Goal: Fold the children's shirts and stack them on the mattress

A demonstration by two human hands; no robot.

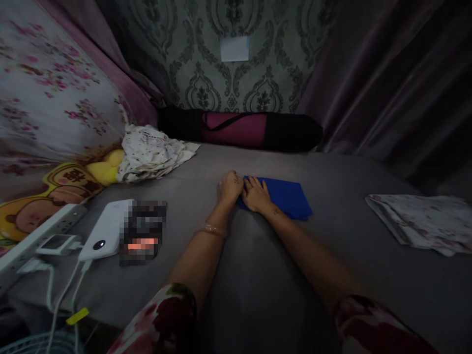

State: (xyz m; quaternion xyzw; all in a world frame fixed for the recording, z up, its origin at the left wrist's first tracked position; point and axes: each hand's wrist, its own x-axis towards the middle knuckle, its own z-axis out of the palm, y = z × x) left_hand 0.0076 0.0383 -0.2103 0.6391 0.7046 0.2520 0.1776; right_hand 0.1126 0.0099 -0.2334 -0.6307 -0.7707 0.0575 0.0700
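A folded blue cloth (289, 196) lies on the grey bed sheet in front of me. My right hand (255, 193) rests flat on its left part, fingers stretched out and slightly apart. At the cloth's left edge, my left hand (231, 187) is closed in a fist, its fingers curled round that edge; the fingertips are hidden. Both hands are side by side, nearly touching.
On the left are a phone (143, 231), a white power bank (106, 228), a power strip (40, 236) with cables and a crumpled patterned cloth (153, 152). A folded floral cloth (424, 221) lies right. A long black and maroon bag (239, 130) lies along the wall.
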